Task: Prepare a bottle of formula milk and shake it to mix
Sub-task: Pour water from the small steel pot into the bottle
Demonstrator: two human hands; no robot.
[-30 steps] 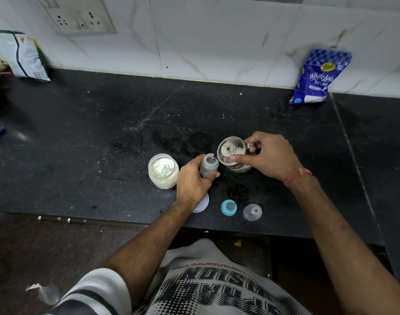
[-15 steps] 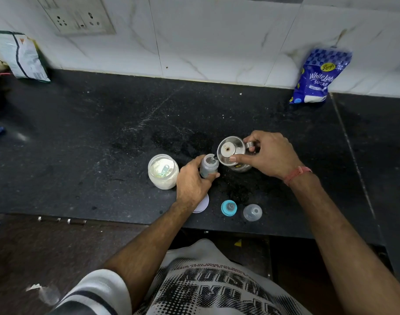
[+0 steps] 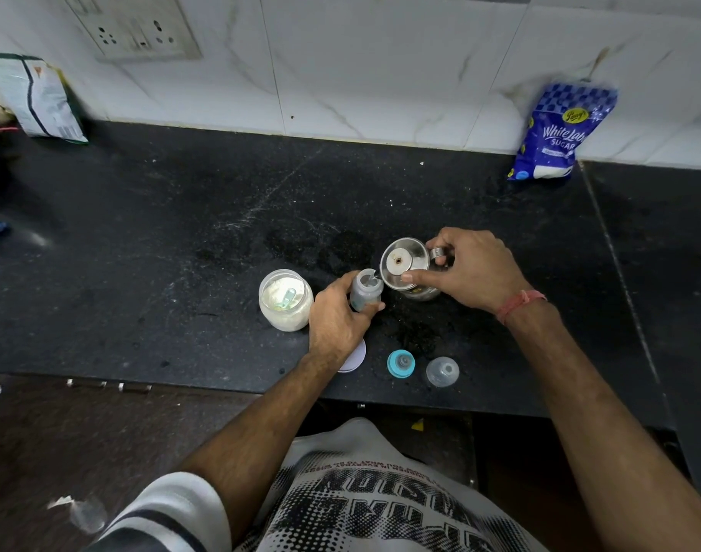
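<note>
A small grey feeding bottle [image 3: 365, 288] stands open on the black counter [image 3: 181, 241], with my left hand [image 3: 338, 318] wrapped around its lower part. My right hand [image 3: 470, 268] grips a steel jug [image 3: 405, 264] by its handle and tilts it left, spout over the bottle's mouth; a thin stream of water runs in. To the left stands an open jar of white formula powder [image 3: 285, 300] with a scoop inside. The teal teat ring [image 3: 401, 363] and the clear bottle cap [image 3: 442, 371] lie near the front edge.
A white jar lid [image 3: 356, 358] lies partly under my left wrist. A blue sugar bag [image 3: 555, 133] leans on the tiled wall at the back right, another packet [image 3: 36, 97] at the back left. The counter's front edge runs just below the loose parts.
The jug has tipped slightly further towards the bottle. Both hands otherwise stay where they were.
</note>
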